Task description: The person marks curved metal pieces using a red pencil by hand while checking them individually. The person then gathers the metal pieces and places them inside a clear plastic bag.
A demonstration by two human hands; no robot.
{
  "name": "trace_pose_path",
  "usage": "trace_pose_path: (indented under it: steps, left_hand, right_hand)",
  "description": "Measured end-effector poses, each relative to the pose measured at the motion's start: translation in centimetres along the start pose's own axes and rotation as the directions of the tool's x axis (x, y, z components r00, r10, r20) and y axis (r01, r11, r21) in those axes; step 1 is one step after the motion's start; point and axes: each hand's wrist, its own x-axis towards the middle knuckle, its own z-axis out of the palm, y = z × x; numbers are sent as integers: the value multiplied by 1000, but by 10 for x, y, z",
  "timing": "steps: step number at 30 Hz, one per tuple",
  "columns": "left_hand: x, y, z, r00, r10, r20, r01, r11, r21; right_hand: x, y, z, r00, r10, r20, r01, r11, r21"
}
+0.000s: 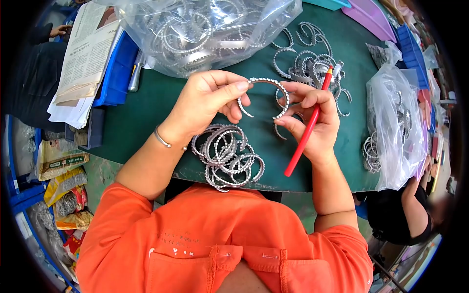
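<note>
Between my hands is an open silver cuff bangle point(264, 80) with a notched, stone-like outer band, its gap facing down. The thumb and fingers of my left hand point(211, 95) pinch its upper left side. My right hand point(316, 119) grips the right side near one end. A red pencil point(304, 141) with a pointed tip also lies in the right hand, slanting across the fingers. Part of another bangle point(279, 131) shows by the right thumb; whether it is held, I cannot tell. Below my hands, a pile of similar bangles point(225, 155) sits at the table's front edge.
On the green table point(161, 107), more loose bangles point(308, 66) lie beyond my right hand. A large clear bag point(146, 36) of bangles stands at the back, another plastic bag point(391, 117) at right. Newspapers point(85, 56) overlie a blue bin point(117, 73). A co-worker's arm point(415, 207) is at right.
</note>
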Motion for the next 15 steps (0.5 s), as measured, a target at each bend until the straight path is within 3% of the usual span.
trace_pose_path:
  steps: [10, 15]
  left_hand:
    - [0, -1, 1, 1000, -2, -11, 2, 1000, 28]
    - [2, -1, -3, 1000, 11, 21, -10, 999, -43]
  right_hand:
    - [0, 1, -1, 999, -37, -14, 36, 997, -68]
    - [0, 3, -1, 998, -58, 1, 57, 992, -114]
